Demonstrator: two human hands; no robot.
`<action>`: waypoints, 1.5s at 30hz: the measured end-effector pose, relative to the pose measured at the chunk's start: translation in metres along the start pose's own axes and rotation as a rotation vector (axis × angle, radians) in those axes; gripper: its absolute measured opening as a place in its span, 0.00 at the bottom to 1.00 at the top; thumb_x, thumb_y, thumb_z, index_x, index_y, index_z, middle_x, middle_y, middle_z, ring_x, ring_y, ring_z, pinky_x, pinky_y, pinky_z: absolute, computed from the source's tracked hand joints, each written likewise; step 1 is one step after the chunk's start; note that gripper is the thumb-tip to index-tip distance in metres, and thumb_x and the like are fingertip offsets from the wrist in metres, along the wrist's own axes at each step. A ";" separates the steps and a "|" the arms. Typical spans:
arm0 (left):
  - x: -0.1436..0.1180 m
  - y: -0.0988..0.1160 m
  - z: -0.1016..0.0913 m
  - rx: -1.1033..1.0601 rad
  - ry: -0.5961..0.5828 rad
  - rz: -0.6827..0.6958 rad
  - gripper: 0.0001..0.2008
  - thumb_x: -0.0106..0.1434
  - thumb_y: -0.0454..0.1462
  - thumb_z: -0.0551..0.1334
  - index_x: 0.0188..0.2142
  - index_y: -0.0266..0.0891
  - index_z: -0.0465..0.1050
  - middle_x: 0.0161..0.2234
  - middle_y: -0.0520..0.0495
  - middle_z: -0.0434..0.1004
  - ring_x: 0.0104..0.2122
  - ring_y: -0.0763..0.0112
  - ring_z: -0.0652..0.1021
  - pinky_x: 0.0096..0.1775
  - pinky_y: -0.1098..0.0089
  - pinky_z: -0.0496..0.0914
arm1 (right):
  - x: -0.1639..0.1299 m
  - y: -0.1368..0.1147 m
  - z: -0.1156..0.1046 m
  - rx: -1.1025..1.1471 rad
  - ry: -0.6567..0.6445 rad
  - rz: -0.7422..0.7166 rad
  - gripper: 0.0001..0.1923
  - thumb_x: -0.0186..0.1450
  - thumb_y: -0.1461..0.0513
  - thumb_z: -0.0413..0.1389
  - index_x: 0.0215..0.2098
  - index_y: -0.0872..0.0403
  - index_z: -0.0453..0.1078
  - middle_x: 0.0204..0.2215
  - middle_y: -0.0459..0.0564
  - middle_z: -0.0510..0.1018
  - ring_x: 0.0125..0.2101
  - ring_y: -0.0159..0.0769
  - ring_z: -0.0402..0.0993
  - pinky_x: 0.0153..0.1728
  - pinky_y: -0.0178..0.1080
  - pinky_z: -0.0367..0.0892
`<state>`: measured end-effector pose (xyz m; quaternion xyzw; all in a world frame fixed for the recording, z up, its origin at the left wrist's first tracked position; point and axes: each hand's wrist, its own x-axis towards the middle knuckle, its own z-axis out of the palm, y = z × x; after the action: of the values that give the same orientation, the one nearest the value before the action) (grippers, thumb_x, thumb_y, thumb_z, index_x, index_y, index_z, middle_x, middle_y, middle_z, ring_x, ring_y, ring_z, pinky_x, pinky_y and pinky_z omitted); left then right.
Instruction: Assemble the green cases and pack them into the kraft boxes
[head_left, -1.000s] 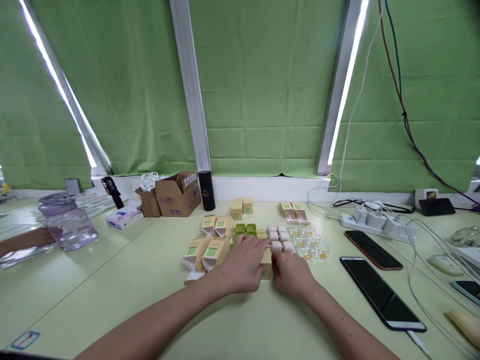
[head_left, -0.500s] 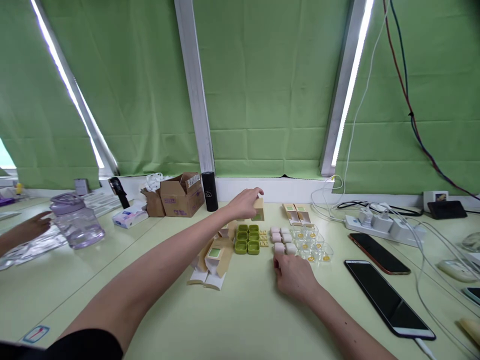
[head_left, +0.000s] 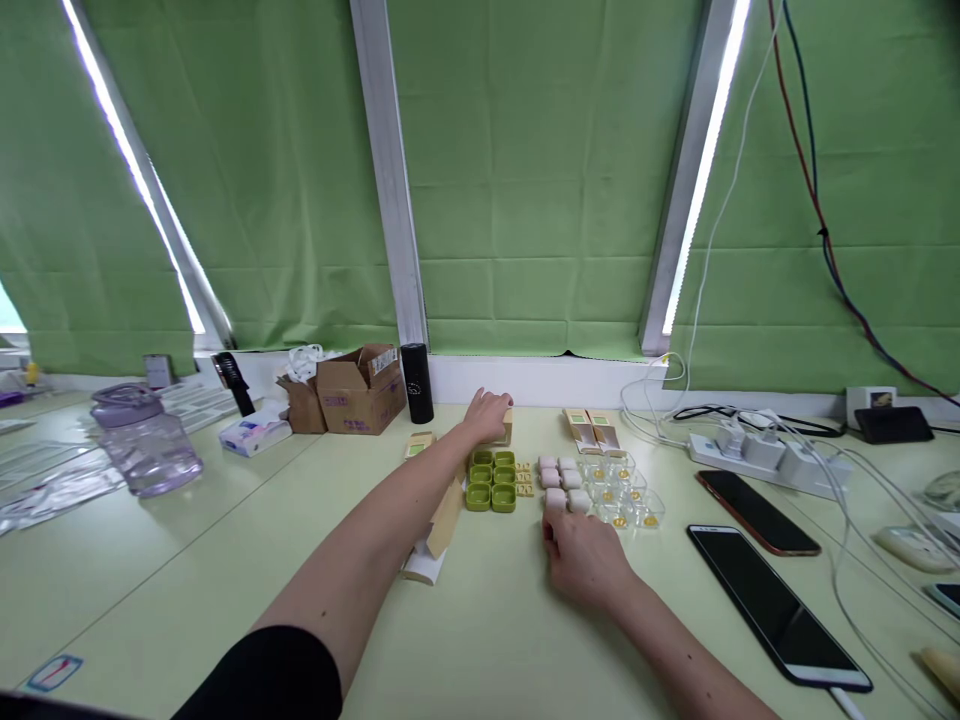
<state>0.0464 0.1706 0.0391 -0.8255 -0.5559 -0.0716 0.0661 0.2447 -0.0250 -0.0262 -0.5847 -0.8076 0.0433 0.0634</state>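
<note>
1. A purple jug (head_left: 146,440) stands at the far left of the table (head_left: 187,560), with a tissue pack (head_left: 255,436) to its right.
2. Two brown cartons (head_left: 352,390) sit by the wall, and a black flask (head_left: 417,383) stands upright just right of them.
3. The left hand (head_left: 487,415) reaches far forward, its fingers closed over a small tan box (head_left: 504,428) that rests on the table behind the green trays (head_left: 492,480).
4. More tan boxes (head_left: 439,525) lie partly hidden under the left forearm.
5. The right hand (head_left: 585,560) rests on the table, fingers curled loosely, fingertips touching the nearest of the pink blocks (head_left: 562,485); it grips nothing that I can see.
6. Clear cups (head_left: 622,490) sit just right of the blocks, with two flat packets (head_left: 596,428) behind them.
7. Two phones (head_left: 772,560) lie to the right, near a power strip (head_left: 757,445).
</note>
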 end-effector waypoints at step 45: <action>-0.047 0.041 0.023 0.008 0.020 -0.142 0.21 0.72 0.41 0.56 0.60 0.34 0.66 0.58 0.29 0.71 0.59 0.46 0.75 0.58 0.54 0.67 | -0.002 -0.004 -0.005 0.005 -0.025 -0.008 0.09 0.71 0.64 0.51 0.43 0.52 0.73 0.38 0.58 0.83 0.39 0.51 0.82 0.31 0.40 0.58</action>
<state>0.0681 0.1170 0.0064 -0.7830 -0.6126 -0.0822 0.0698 0.2426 -0.0283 -0.0207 -0.5809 -0.8105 0.0524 0.0547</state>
